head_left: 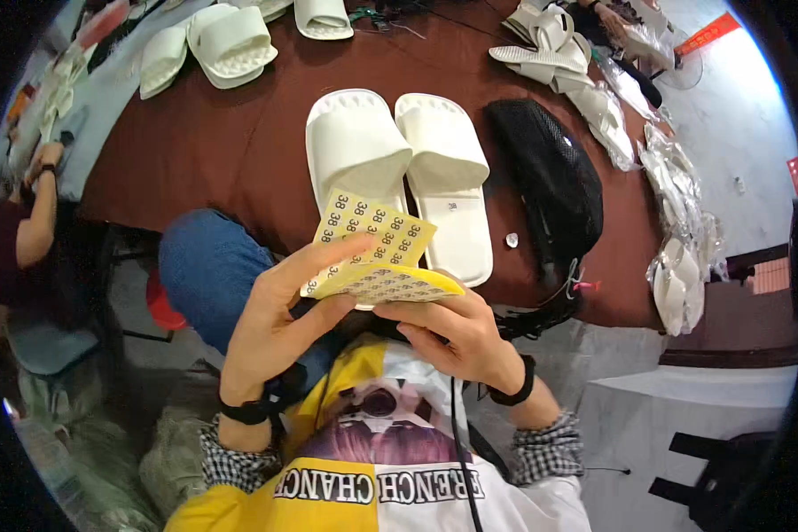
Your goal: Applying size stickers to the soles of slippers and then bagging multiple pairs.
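A yellow sheet of small printed stickers [377,229] is bent over on itself between my two hands. My left hand [279,306] pinches its left side, with the forefinger stretched across the upper flap. My right hand [457,332] grips the lower right edge. Just beyond the sheet, a pair of white slide slippers lies side by side, toes away from me. The sheet and my fingers cover the heel part of the left slipper [355,133]. On the insole of the right slipper [457,239] sits a small printed mark.
Right of the pair lies a black mesh bag [554,168], with a small clear piece [512,240] beside it. More white slippers [232,44] stand at the far left of the brown-covered table [213,146]. Plastic-wrapped slippers [678,279] line its right edge. Another person's arm [46,199] shows at left.
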The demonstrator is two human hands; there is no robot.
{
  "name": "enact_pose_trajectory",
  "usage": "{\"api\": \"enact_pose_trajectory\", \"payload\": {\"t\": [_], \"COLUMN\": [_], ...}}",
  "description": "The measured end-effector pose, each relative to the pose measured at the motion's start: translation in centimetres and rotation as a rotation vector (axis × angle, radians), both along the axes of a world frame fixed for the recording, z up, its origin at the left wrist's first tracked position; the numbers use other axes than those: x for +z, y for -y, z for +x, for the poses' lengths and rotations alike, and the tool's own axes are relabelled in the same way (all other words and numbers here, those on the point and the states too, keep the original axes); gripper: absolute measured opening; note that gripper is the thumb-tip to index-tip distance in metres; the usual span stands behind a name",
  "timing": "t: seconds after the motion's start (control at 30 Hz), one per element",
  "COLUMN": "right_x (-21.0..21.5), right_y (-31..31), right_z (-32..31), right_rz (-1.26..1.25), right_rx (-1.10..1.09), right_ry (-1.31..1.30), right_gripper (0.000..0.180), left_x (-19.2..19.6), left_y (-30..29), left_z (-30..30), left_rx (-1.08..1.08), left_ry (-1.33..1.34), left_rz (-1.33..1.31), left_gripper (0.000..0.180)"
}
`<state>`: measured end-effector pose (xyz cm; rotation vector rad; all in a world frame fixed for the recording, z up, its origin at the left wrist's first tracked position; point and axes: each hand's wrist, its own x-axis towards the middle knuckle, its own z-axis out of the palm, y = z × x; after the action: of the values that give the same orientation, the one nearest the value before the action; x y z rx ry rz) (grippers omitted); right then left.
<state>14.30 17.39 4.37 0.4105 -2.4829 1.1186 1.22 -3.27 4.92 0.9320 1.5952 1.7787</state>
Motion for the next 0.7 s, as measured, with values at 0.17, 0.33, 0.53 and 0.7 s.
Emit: {"api": "enact_pose_trajectory", "payload": {"t": [0.17, 0.33, 0.53, 0.7], "right_x": [0.3, 0.7, 0.1, -1.1], "right_y": [0.4, 0.3, 0.3, 1.7], "right_z": [1.5, 2.3, 2.6, 1.9], "right_rz": [-0.078, -0.208, -0.063, -0.017], "right_rx": [-0.031, -0.117, -0.279, -0.263], "right_ry": [0.057, 0.2, 0.266, 0.196], "right_gripper": [0.033, 0.033, 0.024, 0.021], "left_x": [0.2, 0.5, -1.3, -1.7], "left_y": [0.2, 1.2, 2.2, 1.2], "left_z": [0.3, 0.4, -1.9, -1.4], "left_rx": [0.01, 0.392, 0.652, 0.594], "left_ry": [-0.186, 0.051, 0.187, 0.318], "left_rz": [-0.097, 0.082, 0.487, 0.577], "left_gripper": [0.019, 0.015, 0.027, 0.03]}}
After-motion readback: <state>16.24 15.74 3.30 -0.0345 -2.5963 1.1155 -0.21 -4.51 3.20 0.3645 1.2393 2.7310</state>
